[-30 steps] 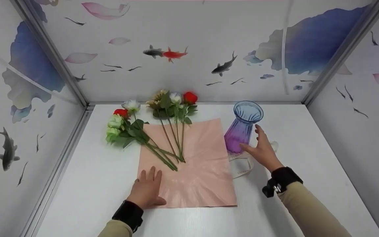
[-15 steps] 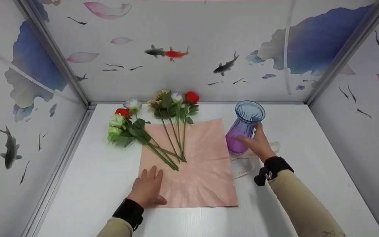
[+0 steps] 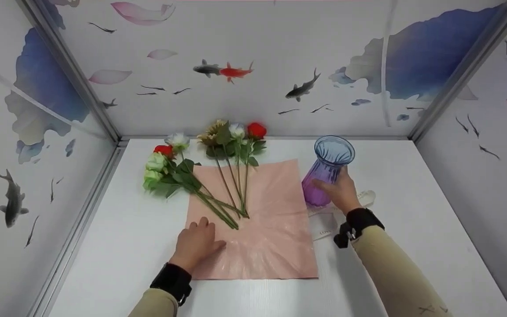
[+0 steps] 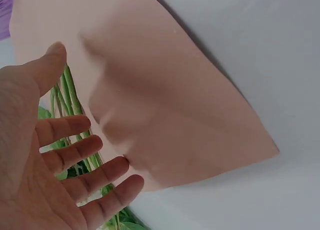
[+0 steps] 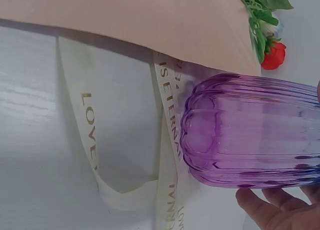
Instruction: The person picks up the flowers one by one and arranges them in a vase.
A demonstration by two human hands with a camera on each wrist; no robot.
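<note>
My right hand (image 3: 343,193) grips the side of a ribbed glass vase (image 3: 316,194), blue at the flared rim and purple at the base. In the right wrist view the vase's purple base (image 5: 240,130) fills the right side, with fingertips (image 5: 255,207) along its lower side. My left hand (image 3: 195,244), fingers slightly bent, is over the lower left of a pink sheet of wrapping paper (image 3: 271,246). It holds nothing; in the left wrist view its fingers (image 4: 107,177) are spread above the paper. Artificial flower stems (image 3: 218,207) lie on the sheet.
Flower heads lie beyond the sheet: red and green roses (image 3: 153,163) at left, a red rose (image 3: 257,130) farther back. A cream ribbon (image 5: 87,115) with gold lettering lies partly under the paper beside the vase. Patterned walls (image 3: 253,97) enclose the white table (image 3: 420,211).
My right hand has moved left from beside the vase and closed round it. My left hand has lifted slightly off the paper, its fingers now more bent. The flowers have stayed put.
</note>
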